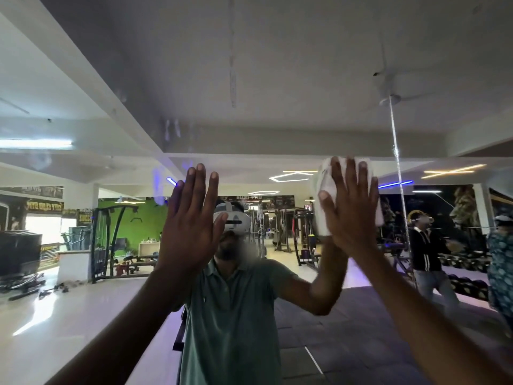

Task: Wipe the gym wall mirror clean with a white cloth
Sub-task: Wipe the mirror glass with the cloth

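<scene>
Right hand point(350, 207), fingers straight, presses the white cloth point(323, 201) flat on the mirror point(249, 79); left hand point(191, 218) rests open beside it (smudges lie up-left of the cloth).

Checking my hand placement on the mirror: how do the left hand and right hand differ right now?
The left hand lies bare on the mirror, while the right hand presses the white cloth against it. The right hand sits slightly higher than the left hand. Both are raised flat with straight fingers.
</scene>
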Tool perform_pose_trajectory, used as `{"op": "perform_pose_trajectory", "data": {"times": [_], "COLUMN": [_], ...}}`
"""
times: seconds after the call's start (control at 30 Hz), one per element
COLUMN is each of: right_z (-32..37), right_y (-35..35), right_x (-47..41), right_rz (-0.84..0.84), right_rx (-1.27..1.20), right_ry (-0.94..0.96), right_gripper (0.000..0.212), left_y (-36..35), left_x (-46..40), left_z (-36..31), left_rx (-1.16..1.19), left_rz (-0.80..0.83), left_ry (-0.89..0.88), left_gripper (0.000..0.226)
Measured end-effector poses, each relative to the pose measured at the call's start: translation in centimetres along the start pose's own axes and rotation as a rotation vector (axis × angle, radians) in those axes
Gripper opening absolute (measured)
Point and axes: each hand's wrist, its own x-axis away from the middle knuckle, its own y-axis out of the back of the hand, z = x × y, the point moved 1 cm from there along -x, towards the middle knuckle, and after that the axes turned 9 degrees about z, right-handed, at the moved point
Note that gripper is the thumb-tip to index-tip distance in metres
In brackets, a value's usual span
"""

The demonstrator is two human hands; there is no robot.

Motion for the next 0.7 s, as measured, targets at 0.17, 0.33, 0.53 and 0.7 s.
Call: {"op": "perform_pose_trajectory", "data": {"times": [0.17, 0.33, 0.53, 0.7], "right_z": [10.2, 3.6, 3.1, 7.4], "right_y": [-2.9, -1.5, -0.7, -1.6], "right_x": [12.1, 4.8, -1.5, 3.7], "right_rz": [0.151, 0.152, -0.068, 0.133], "right_rx": [-0.03, 0.058, -0.011, 0.088], "right_ry": [0.434, 0.582, -0.056, 0.622], "right_gripper": [0.076, 0.07, 0.072, 0.069], "left_y": [0.3, 0.1, 0.0, 0.4], "left_x": [0.1, 0.1, 0.0, 0.1], "left_z": [0.0, 0.3, 0.0, -0.5], "left_rx": [-0.02, -0.017, -0.011, 0.022], "left_rz": [0.01, 0.008, 0.018, 0.03], "left_ry": [-0.005, -0.008, 0.008, 0.03], "left_gripper": [0.069, 0.069, 0.07, 0.071]}}
